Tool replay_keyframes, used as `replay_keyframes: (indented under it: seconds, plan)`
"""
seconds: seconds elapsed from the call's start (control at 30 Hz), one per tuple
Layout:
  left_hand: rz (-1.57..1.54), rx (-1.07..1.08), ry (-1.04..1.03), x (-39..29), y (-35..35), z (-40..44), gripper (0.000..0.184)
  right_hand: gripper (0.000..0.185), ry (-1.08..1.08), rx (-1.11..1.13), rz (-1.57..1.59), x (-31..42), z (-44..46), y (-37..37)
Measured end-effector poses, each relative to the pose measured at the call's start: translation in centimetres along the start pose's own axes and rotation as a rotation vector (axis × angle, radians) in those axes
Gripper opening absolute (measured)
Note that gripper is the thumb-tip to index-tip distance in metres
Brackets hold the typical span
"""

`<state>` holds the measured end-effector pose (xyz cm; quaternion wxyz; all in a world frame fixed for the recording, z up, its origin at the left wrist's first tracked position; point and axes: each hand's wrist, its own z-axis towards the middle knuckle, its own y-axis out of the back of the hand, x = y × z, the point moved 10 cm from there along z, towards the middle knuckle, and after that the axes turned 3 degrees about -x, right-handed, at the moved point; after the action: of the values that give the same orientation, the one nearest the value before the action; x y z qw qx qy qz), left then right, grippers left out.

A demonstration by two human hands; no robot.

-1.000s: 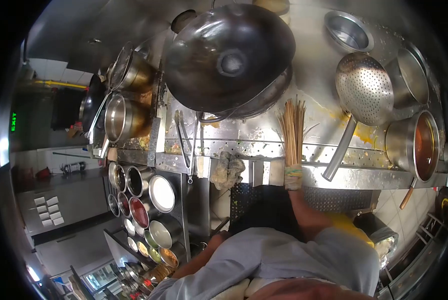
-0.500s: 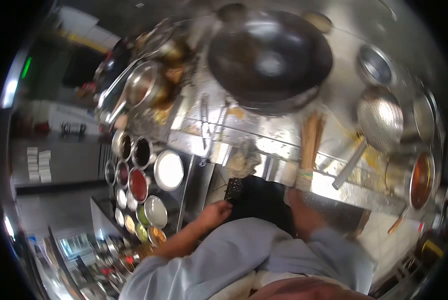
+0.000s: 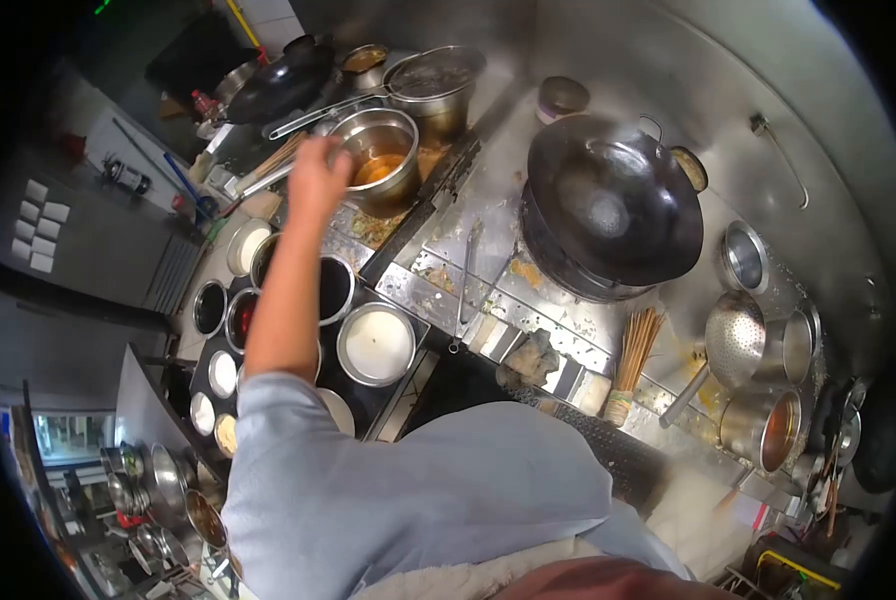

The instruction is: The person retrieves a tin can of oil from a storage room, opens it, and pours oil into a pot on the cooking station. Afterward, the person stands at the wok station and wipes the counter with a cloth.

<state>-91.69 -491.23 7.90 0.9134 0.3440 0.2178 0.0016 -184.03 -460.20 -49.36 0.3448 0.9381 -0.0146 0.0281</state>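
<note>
My left hand is stretched out to the upper left, over the handle side of a steel pot with orange-brown liquid inside. Its fingers are slightly apart, and nothing shows between them. The pot's handle runs out to the left, just beside the hand. My right hand is out of view. A bamboo brush lies on the front edge of the steel stove, with no hand on it. A large dark wok rests on the burner behind it.
Bowls of sauces and seasonings, one with white contents, stand below my left arm. A strainer and a pot of red liquid are at the right. Tongs and a crumpled cloth lie on the stove.
My left hand has moved from near my body up to the pot. My right hand has let go of the brush and left the view. The camera view has turned.
</note>
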Motion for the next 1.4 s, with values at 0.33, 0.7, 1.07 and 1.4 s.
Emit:
replay_keyframes:
  seconds: [0.33, 0.7, 1.07, 1.4]
  plan:
    - [0.698, 0.34, 0.288, 21.3, -8.6, 11.5, 0.089, 0.029, 0.005, -0.256, 0.158, 14.1, -11.7, 18.7]
    - [-0.046, 0.939, 0.309, 16.6, -12.7, 7.7, 0.039, 0.042, 0.397, -0.147, 0.778, 46.7, -11.9, 45.9]
    - [-0.712, 0.323, 0.438, -8.5, -15.8, -5.5, 0.026, 0.035, 0.697, 0.121, 1.55, 70.7, -3.4, 58.2]
    - [-0.94, 0.262, 0.318, -13.1, -6.8, -14.3, 0.028, 0.031, 0.487, -0.609, 1.033, 60.4, -0.5, 74.1]
